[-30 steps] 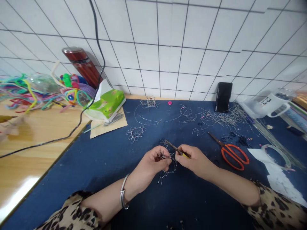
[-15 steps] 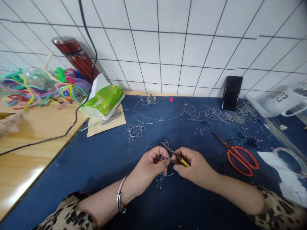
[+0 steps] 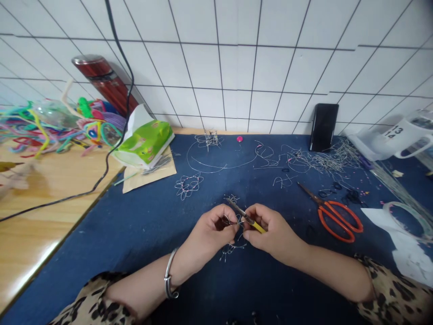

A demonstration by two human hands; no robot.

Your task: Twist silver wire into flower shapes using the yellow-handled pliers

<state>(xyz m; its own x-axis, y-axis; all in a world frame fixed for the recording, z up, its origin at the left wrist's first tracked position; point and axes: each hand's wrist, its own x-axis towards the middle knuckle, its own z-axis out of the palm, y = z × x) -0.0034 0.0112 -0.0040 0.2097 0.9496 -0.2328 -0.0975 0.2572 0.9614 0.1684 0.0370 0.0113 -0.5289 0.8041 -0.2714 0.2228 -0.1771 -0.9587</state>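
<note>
My left hand [image 3: 216, 228] is closed in a pinch on a piece of thin silver wirework [image 3: 233, 247], whose loops hang out below the fingers. Facing it, my right hand [image 3: 270, 230] is wrapped round pliers with a yellow handle [image 3: 259, 227]; their dark jaws point up and left, above the left fingertips. Part of the wirework is hidden by the fingers, and I cannot make out whether the right fingertips also touch the wire. Just beyond my hands lies a small heap of wire bits [image 3: 233, 197]. A flower-shaped wire ring with pink beads [image 3: 188, 185] rests farther left.
Orange-handled scissors [image 3: 338, 219] lie to the right, below a tangle of wire [image 3: 328, 158]. A black phone [image 3: 324, 127] leans on the tiled wall near a white mug [image 3: 402, 137]. At left are a green tissue pack [image 3: 145, 142], a red flask [image 3: 104, 81] and a black cable [image 3: 108, 160].
The view has shifted slightly. Both hands stay close together over the wirework, and the pliers keep nearly the same slant.
</note>
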